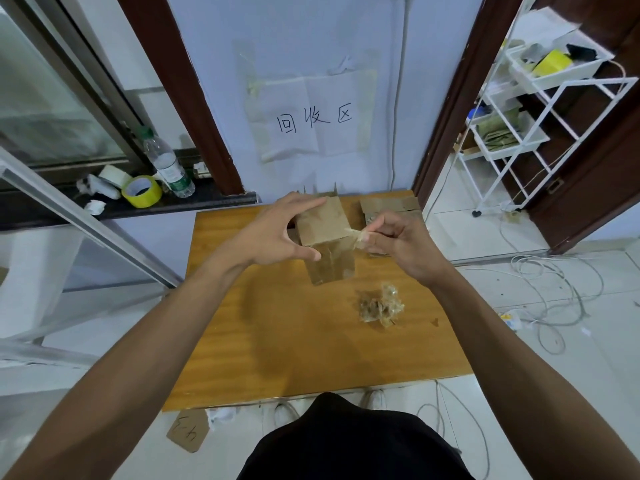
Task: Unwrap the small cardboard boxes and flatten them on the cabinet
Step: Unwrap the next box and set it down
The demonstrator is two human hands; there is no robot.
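Cardboard box (323, 225), small and still partly taped, is over the far middle of the wooden counter (277, 334), gripped between thumb and outstretched fingers of the left hand (277, 235), while the right hand (401, 239) pinches clear tape (355, 236) stretched from its side, a crumpled tape wad (381, 306) lying nearby and flattened cardboard (388, 204) behind.

Near me the cabinet (277, 341) top lies open to pass across. A crumpled tape wad (381, 306) sits right of centre; flattened cardboard (388, 204) blocks the far right corner, the wall (311, 46) just behind.
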